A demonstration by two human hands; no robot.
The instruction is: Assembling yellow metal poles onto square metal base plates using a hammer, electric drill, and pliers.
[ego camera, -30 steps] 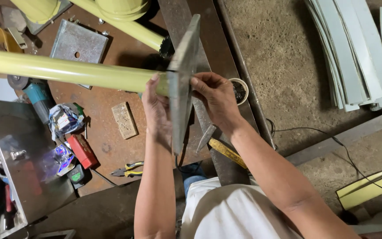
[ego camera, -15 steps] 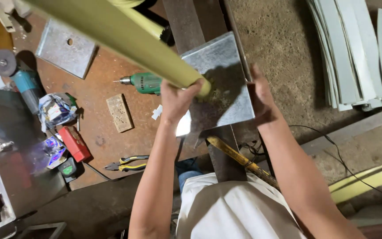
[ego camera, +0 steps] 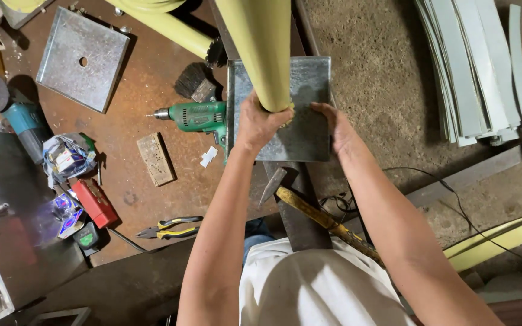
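A pale yellow metal pole stands nearly upright on a square grey metal plate that lies flat on the rusty workbench. My left hand wraps around the pole's lower end just above the plate. My right hand grips the plate's right edge, fingers on its top face. A hammer with a yellow handle lies just below the plate, near my body.
A green electric drill lies left of the plate, with a brush, a wooden block and pliers around it. Another holed plate, an angle grinder and a red box sit farther left. Pale strips are stacked on the floor at right.
The pole has swung from lying across the bench to standing nearly upright. The plate went from on edge to flat, and my right hand now holds its right edge.
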